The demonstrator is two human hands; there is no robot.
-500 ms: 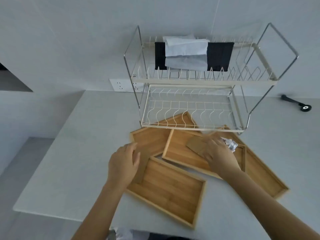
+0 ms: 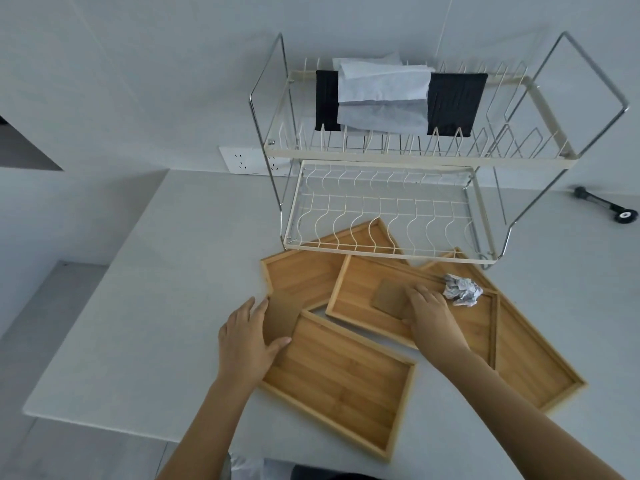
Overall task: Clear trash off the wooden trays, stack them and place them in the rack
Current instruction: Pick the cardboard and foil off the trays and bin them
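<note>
Wooden trays lie scattered on the pale bench [image 2: 145,306] in the lower middle of the frame, four of them, overlapping at their corners. Above them, in the upper right, stands the two-tier wire rack [image 2: 381,161]; its lower shelf overhangs the far ends of the trays, and its upper shelf carries a black cloth [image 2: 453,105] with white paper [image 2: 381,95] draped over it. The nearest tray [image 2: 346,382] sits lowest in the frame, the left tray [image 2: 301,278] behind it, the middle tray [image 2: 360,289] toward the centre, and the right tray [image 2: 533,358] runs toward the lower right. A black tool [image 2: 606,204] lies on the bench at the right edge. The left hand [image 2: 249,337] rests flat and unclenched on a brown card [image 2: 280,317] at the corner of the nearest tray, thumb across the card. The right hand [image 2: 429,310] presses its fingers down on a second brown card [image 2: 389,299] inside the middle tray; whether it grips the card is unclear. A crumpled paper ball [image 2: 462,294] sits just right of that hand, by the middle tray's far corner.
</note>
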